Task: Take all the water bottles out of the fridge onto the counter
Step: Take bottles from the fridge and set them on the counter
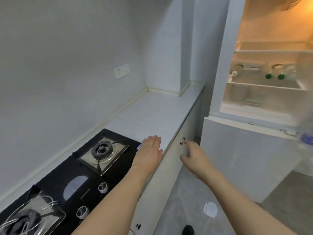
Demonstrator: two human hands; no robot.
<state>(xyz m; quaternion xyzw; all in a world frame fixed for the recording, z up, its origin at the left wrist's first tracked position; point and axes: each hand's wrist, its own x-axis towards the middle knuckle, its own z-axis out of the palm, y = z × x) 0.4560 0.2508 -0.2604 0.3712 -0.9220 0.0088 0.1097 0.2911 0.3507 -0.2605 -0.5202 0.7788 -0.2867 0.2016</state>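
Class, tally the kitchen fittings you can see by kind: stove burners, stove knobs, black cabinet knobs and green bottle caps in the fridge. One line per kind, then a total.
Burners: 2
Stove knobs: 2
Cabinet knobs: 3
Green caps: 2
Total: 9

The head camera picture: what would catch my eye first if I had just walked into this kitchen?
Probably the open fridge at the right, glowing warm orange, with clear green-capped water bottles lying on a shelf. Next, two bare hands stretched forward: the left hand flat over the white counter edge, the right hand in front of the cabinet. At lower left sits a black gas stove.
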